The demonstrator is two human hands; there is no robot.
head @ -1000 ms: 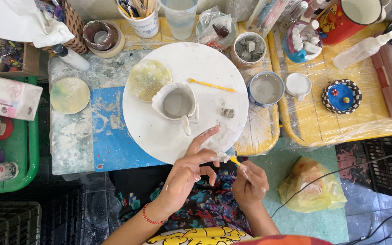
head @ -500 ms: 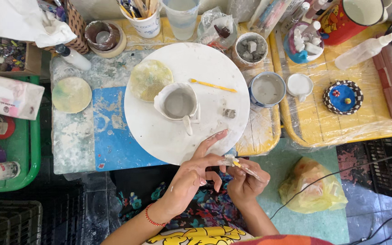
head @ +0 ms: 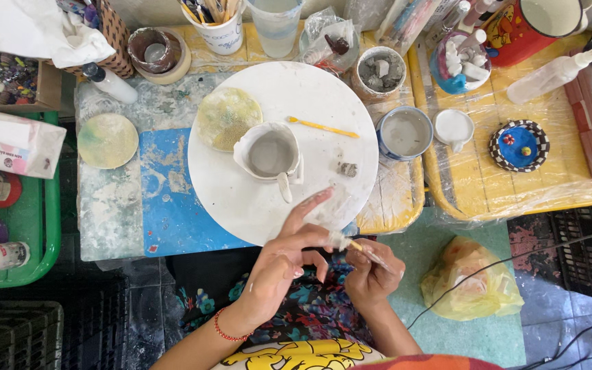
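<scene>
My right hand (head: 373, 272) grips a thin yellow-handled tool (head: 355, 245) over my lap, just below the round white board (head: 241, 192). My left hand (head: 284, 259) pinches the tool's pale, clay-smeared tip between thumb and fingers, its forefinger stretched over the board's near edge. On the board stand a grey unfired clay cup (head: 270, 153) with a small handle piece, a yellowish sponge disc (head: 227, 118), a small clay lump (head: 347, 168) and a second yellow tool (head: 322, 127).
A blue bowl of grey slip (head: 404, 132) and a small white dish (head: 453, 127) sit right of the board. Jars, brushes and bottles line the back. A green tray (head: 48, 226) with bottles is left; a yellow plastic bag (head: 471, 281) lies on the floor right.
Both hands have drawn slightly down toward my lap. My left fingers have slid along the tool toward its tip, with the forefinger now raised over the board.
</scene>
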